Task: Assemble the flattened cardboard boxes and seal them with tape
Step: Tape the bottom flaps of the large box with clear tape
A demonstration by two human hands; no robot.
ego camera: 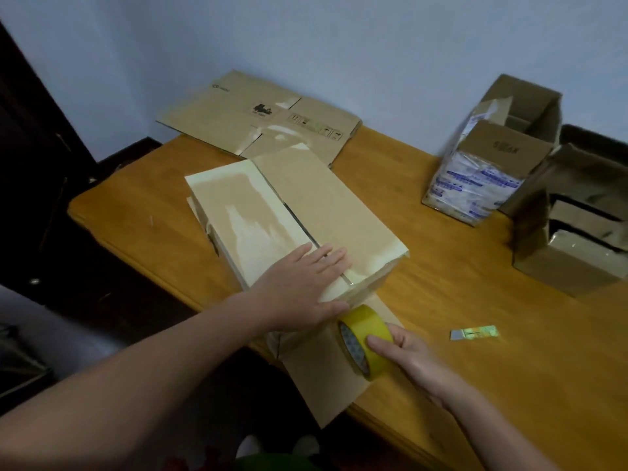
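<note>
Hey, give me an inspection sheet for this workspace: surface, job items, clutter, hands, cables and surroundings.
Surface: orange-brown wooden table, carrying everything listed.
Job's things: brown cardboard box at centre, top flaps folded shut, centre seam showing; yellow roll of tape at its near end; flattened brown cardboard box at the far edge.
Clutter: small metallic cutter blade lying right of the roll; open brown cardboard boxes on the right side.
Grippers: left hand flat on the box top across the seam; right hand grips the tape roll.
Cables: nothing seen.
Surroundings: pale blue wall behind; dark area at left, unclear.
</note>
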